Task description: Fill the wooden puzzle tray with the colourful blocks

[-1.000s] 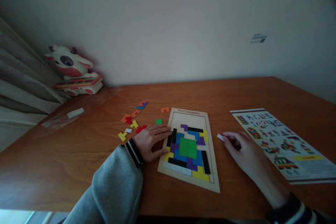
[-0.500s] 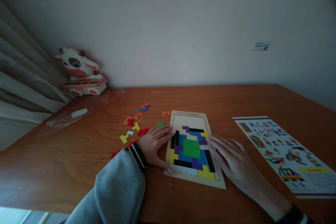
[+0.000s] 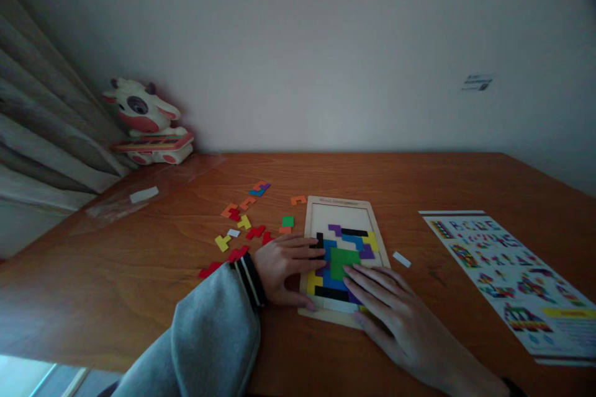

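Observation:
A pale wooden puzzle board (image 3: 335,201) lies on the table, its lower part packed with coloured block pieces and its top strip bare. Across the board's left edge lies my left hand (image 3: 286,267), fingers stretched out over the pieces and thumb at the lower left frame. My right hand (image 3: 391,310) is spread over the lower right of the board, its fingertips at the green pieces (image 3: 343,257). It hides the corner there. Neither hand holds a piece. Purple pieces (image 3: 367,252) and a black bar (image 3: 331,293) show around the green ones.
Loose pieces are scattered left of the board, among them a yellow piece (image 3: 222,242) and a green square (image 3: 288,221). To the right lie a white piece (image 3: 401,259) and a printed pattern sheet (image 3: 503,279). A cow toy (image 3: 149,121) stands at the back left.
My right hand has moved left from the board's right edge onto the pieces. The white piece right of the board now shows. My left fingers reach slightly farther over the board.

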The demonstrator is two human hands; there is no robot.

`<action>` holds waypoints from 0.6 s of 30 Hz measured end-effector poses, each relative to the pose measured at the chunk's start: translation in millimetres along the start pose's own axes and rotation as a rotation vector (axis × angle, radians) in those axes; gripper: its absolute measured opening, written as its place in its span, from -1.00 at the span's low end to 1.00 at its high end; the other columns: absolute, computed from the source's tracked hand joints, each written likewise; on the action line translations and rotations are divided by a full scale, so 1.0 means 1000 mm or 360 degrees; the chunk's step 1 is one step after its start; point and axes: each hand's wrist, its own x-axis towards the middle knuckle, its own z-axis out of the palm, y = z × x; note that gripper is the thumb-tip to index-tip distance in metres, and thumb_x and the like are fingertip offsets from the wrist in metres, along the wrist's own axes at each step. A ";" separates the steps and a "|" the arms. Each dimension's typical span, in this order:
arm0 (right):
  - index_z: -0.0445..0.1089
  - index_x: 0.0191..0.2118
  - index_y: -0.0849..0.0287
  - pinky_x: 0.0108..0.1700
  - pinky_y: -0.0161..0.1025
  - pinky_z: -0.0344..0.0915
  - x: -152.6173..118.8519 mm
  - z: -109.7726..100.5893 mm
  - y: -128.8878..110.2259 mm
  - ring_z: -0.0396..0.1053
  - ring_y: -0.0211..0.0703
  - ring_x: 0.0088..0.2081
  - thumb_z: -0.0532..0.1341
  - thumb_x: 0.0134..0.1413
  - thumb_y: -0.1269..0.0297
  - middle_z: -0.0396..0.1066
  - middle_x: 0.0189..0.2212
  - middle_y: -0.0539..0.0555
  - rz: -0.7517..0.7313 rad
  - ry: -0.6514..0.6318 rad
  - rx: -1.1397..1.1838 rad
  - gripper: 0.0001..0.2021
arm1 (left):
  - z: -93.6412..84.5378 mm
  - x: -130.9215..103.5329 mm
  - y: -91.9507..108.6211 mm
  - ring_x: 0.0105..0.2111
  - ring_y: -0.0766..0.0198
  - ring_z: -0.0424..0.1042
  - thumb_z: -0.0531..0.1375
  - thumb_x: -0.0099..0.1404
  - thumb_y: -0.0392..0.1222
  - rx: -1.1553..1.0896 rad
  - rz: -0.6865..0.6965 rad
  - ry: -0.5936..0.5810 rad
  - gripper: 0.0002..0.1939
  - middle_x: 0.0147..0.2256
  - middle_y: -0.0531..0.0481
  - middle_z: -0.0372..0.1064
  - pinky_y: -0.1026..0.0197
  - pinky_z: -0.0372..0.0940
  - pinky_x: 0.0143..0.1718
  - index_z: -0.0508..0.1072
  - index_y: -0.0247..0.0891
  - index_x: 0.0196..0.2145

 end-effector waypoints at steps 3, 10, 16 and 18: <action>0.29 0.26 0.07 0.15 0.01 0.36 -0.001 0.002 -0.001 0.36 0.01 0.17 0.19 0.28 0.25 0.38 0.19 0.09 -0.0021 0.0079 -0.0018 -0.54 | 0.002 0.001 0.004 0.21 -0.05 0.30 0.22 0.25 0.24 -0.0057 0.0038 0.0025 -0.34 0.17 -0.19 0.36 -0.13 0.13 0.29 0.40 -0.23 0.16; 0.32 0.24 0.07 0.17 0.00 0.35 -0.005 0.000 -0.004 0.38 0.00 0.15 0.22 0.25 0.21 0.41 0.17 0.10 0.0079 0.0164 0.0004 -0.55 | -0.005 0.004 0.011 0.17 -0.04 0.33 0.26 0.22 0.18 -0.0111 0.0036 0.0051 -0.35 0.14 -0.20 0.38 -0.08 0.27 0.21 0.41 -0.27 0.15; 0.22 0.31 0.13 0.24 0.13 0.24 0.005 0.000 -0.003 0.27 0.09 0.23 0.20 0.23 0.05 0.28 0.26 0.17 0.0194 -0.0009 0.0007 -0.42 | -0.010 0.006 0.016 0.17 -0.08 0.31 0.25 0.22 0.17 -0.0101 0.0012 0.0013 -0.29 0.14 -0.23 0.37 -0.12 0.27 0.19 0.32 -0.25 0.22; 0.26 0.27 0.12 0.23 0.13 0.25 0.008 0.002 -0.004 0.29 0.09 0.22 0.20 0.24 0.06 0.31 0.24 0.15 0.0175 -0.0023 0.0017 -0.46 | -0.011 0.006 0.016 0.16 -0.08 0.32 0.24 0.23 0.17 -0.0106 0.0003 0.0016 -0.28 0.13 -0.24 0.37 -0.12 0.28 0.19 0.30 -0.25 0.24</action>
